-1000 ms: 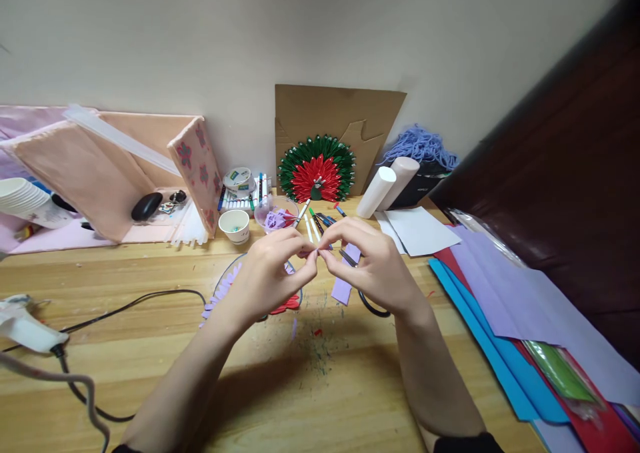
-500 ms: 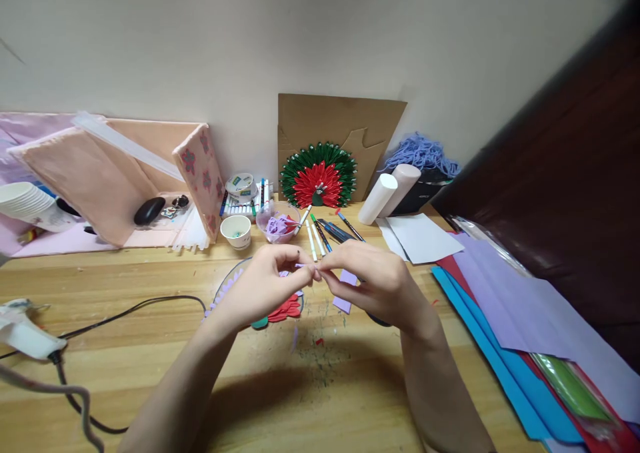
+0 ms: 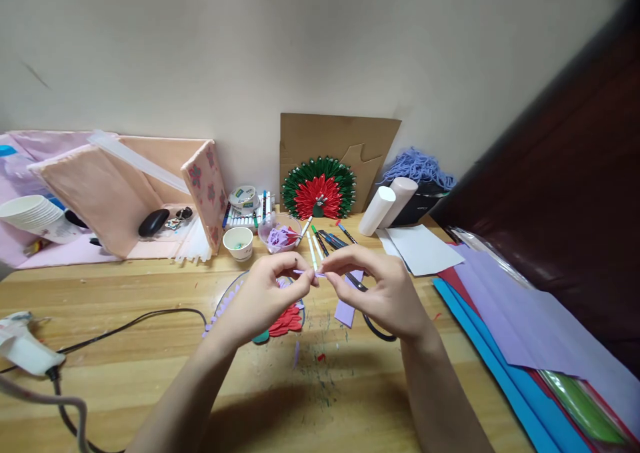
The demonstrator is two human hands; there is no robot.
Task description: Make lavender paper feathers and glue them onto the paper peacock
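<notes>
A thin purple strip (image 3: 321,275), probably foam or paper, is pinched between the thumb and forefinger of my left hand (image 3: 267,293). Its other end lies at the fingertips of my right hand (image 3: 385,293), which are drawn together around it. Behind my left hand, partly covered, sits a round clear-edged plate (image 3: 219,297) with purple petal shapes and a red petalled piece (image 3: 287,320) with a green part. Below my right hand lie a flat purple piece (image 3: 345,313) and scissors, whose black handle (image 3: 381,333) shows.
Several markers (image 3: 311,249), a paper cup (image 3: 239,244) and a clear bowl (image 3: 265,241) of purple scraps stand behind the hands. A red and green peacock-like craft (image 3: 319,189) leans against cardboard (image 3: 320,136). Coloured sheets (image 3: 520,313) lie right; a glue gun (image 3: 31,346) with cable lies left.
The camera view has tilted up slightly, so the table things appear lower. My right fingertips have shifted a little, and more of the purple strip and the scissors' handle shows.
</notes>
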